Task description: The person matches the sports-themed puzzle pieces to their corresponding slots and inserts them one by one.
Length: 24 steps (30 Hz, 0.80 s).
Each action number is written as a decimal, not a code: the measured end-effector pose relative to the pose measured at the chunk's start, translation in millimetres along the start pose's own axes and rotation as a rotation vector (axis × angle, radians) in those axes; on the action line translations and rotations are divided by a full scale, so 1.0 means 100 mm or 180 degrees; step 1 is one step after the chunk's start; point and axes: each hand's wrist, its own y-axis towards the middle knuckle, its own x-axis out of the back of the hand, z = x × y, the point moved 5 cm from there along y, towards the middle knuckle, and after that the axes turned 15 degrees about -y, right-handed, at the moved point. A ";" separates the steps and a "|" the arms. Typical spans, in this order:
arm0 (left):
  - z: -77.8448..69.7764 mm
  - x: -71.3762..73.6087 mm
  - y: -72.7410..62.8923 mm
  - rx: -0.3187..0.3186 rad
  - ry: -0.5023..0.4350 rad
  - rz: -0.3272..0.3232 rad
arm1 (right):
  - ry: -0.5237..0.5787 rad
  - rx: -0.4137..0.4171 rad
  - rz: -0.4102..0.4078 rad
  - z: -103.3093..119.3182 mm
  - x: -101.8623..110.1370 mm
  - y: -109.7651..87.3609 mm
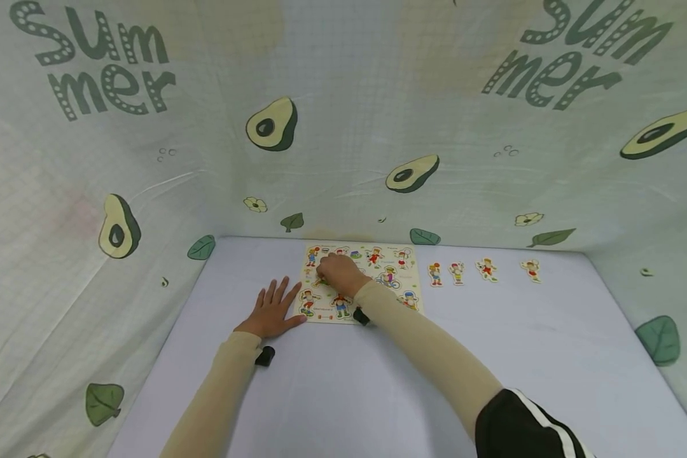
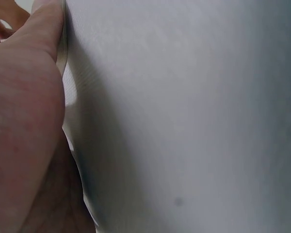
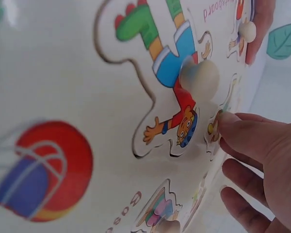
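Note:
A wooden peg puzzle board (image 1: 320, 313) with printed sports figures lies near the back of the table. My left hand (image 1: 271, 313) rests flat at its left side with fingers spread, the thumb at the board's edge. Over the upper left part of the board, my right hand (image 1: 343, 275) pinches a small puzzle piece (image 3: 214, 127) between thumb and index finger, right at its recess. Its knob is hidden behind the fingertips. Closer in the right wrist view is a skateboarder piece (image 3: 184, 58) with a pale round knob (image 3: 203, 79), seated in the board.
Several loose figure pieces lie in a row right of the board, among them a footballer piece (image 1: 486, 270) and a far-right piece (image 1: 530, 270). A white cloth covers the table (image 1: 332, 394). A printed curtain (image 1: 343, 114) hangs behind and along the sides.

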 end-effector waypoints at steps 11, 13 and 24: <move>-0.02 -0.02 -0.01 0.0041 0.0061 0.0023 | 0.0644 -0.0247 -0.0066 -0.20 0.06 -0.50; -0.01 -0.02 -0.02 0.0051 0.0093 0.0041 | 0.0727 -0.0326 -0.0141 -0.29 0.09 -0.65; 0.03 -0.05 0.02 -0.0008 0.0090 -0.0008 | 0.0717 -0.0804 -0.0731 -0.96 0.22 -1.46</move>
